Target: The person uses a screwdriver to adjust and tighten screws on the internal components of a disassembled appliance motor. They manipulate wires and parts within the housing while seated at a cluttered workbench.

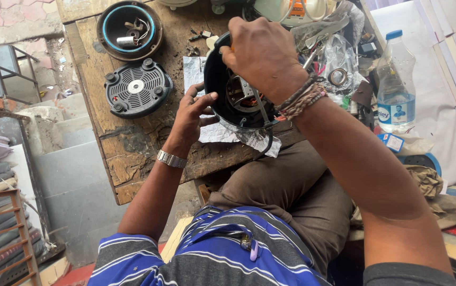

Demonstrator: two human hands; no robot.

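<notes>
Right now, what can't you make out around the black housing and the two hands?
Head view:
- Right hand: its fingers and whatever tool it grips are hidden behind its back.
- Black housing: its upper rim is covered by that hand.
- Motor parts inside: too small to identify.
- Left hand: palm side hidden; fingertips at the rim.

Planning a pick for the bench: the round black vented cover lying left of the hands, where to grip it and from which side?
Take the vented cover by its outer rim, coming straight down from above, fingers across its width. It lies flat on the wooden table, with bare wood around the rim. The slotted centre and small raised knobs probably give poorer purchase. Both the left hand and right hand are on the open housing.
</notes>
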